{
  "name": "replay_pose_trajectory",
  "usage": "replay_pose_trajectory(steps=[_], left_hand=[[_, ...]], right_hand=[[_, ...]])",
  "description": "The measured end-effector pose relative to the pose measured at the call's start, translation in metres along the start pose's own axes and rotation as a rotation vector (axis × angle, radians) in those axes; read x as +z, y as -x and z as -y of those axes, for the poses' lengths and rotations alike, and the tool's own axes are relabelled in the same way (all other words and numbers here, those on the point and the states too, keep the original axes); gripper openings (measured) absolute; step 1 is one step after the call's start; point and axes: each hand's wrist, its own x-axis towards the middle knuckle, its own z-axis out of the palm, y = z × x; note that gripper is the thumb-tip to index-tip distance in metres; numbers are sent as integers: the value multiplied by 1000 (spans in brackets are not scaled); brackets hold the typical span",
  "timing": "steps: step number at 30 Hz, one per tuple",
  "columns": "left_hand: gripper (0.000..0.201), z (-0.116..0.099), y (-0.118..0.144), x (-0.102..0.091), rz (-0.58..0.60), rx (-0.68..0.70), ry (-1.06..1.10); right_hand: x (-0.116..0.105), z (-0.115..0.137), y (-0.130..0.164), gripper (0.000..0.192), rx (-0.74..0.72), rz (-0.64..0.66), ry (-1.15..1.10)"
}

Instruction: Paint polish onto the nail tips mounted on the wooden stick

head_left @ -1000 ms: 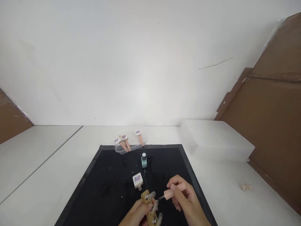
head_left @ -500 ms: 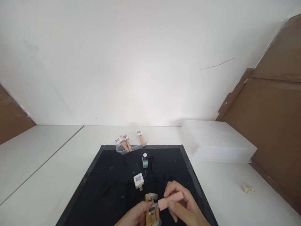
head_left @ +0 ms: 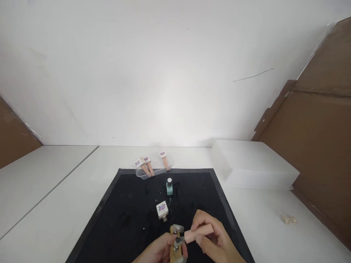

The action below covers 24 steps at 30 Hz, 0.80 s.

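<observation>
Two hands are recorded at the near edge of a black mat [head_left: 128, 215], both closed on small items.

1. Wooden holder [head_left: 174, 248] — gripped by the left hand [head_left: 157, 252], fingers curled round its lower part; clear nail tips [head_left: 178, 228] are seen fixed along it, low in the frame and partly cut off.
2. Pink-handled brush [head_left: 197, 232] — pinched by the right hand [head_left: 212, 239] between thumb and fingers; its dark bristle end is laid against, or just beside, a nail tip on the holder (contact cannot be told for certain).
3. White square cap [head_left: 162, 209] with a printed label, lying on the mat just beyond the holder.
4. Mint-green bottle [head_left: 169, 187], upright, white top, further back on the mat.
5. Clear tray [head_left: 153, 171] at the mat's far edge, holding three pink brushes [head_left: 146, 166] with labelled caps.
6. Frosted plastic box [head_left: 255, 164] on the white table [head_left: 55, 204], to the right; a few small pale pieces [head_left: 289, 220] lie near the table's right edge.

Risks, as judged: the brush could slip off the narrow tip and polish be smeared on the holder or fingers, should the left-hand grip shift — the holder is unsupported by the mat. The cap lying loose nearby could be knocked by a wrist.
</observation>
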Motion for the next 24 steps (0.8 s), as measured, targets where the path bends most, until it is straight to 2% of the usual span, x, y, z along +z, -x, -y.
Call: replay_pose_trajectory(steps=[8, 15, 24], left_hand=[[37, 4, 1, 4, -43, 54, 20], [40, 10, -1, 5, -98, 117, 64], [41, 12, -2, 4, -141, 94, 99]], right_hand=[[-3, 0, -1, 29, -48, -43, 85], [-7, -8, -1, 30, -114, -79, -8], [3, -2, -2, 16, -279, 44, 11]])
